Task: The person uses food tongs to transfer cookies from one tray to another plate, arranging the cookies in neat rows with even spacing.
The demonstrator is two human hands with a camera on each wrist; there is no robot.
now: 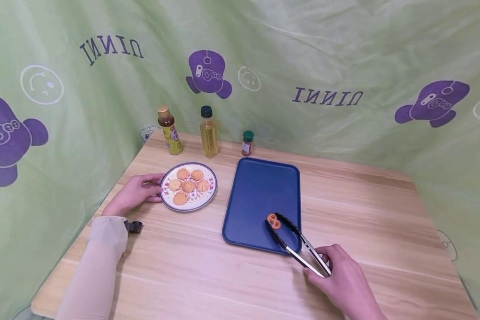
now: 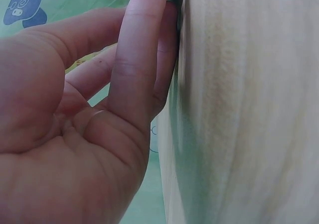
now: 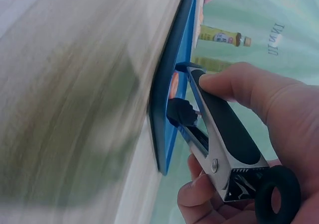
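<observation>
My right hand [image 1: 340, 275] holds a pair of metal tongs [image 3: 227, 129] with black tips, thumb on one arm and fingers on the other. The tips stand on either side of an orange-brown pretzel-shaped cookie [image 1: 274, 221] at the near right part of a blue tray [image 1: 264, 186]. Whether they squeeze it is unclear. At the left, my left hand [image 1: 138, 191] touches the rim of a round plate [image 1: 203, 204], its fingers extended. Several cookies [image 1: 189, 186] lie on that plate. The left wrist view shows the left hand's [image 2: 114, 104] fingers low beside the tabletop, the plate mostly hidden.
Behind the plate stand a brown-capped sauce bottle [image 1: 171, 133] and a dark-capped bottle of yellow liquid [image 1: 209, 133]. A small green-capped jar [image 1: 247, 143] is behind the tray. All are on a wooden table [image 1: 364, 209], with a green curtain [image 1: 324, 53] around it.
</observation>
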